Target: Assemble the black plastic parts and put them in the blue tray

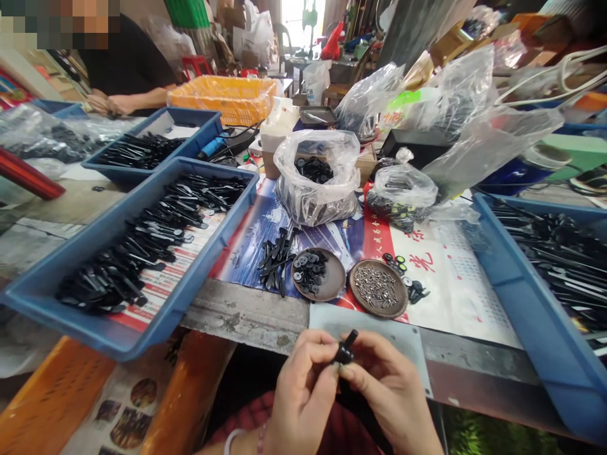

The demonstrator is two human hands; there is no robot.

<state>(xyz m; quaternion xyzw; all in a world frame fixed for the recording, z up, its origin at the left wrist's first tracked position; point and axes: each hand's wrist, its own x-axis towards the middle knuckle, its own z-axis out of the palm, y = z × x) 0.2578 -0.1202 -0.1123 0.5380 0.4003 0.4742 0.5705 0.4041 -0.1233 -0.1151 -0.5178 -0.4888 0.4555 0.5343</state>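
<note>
My left hand (303, 392) and my right hand (393, 392) meet just below the table edge, both pinched on one small black plastic part (346, 349) whose tip sticks up between the fingertips. Right in front lie a loose pile of long black parts (277, 259), a round brown dish of black round pieces (315, 273) and a second brown dish of small metal screws (378, 287). A few loose black and green bits (408, 278) lie beside the screw dish.
Blue trays of long black parts stand at the left (142, 246), back left (152, 148) and right (545, 265). Clear bags of black parts (317, 177) (401, 193) sit mid-table. An orange basket (222, 98) is behind. Another person's arms (123, 101) rest at the far left.
</note>
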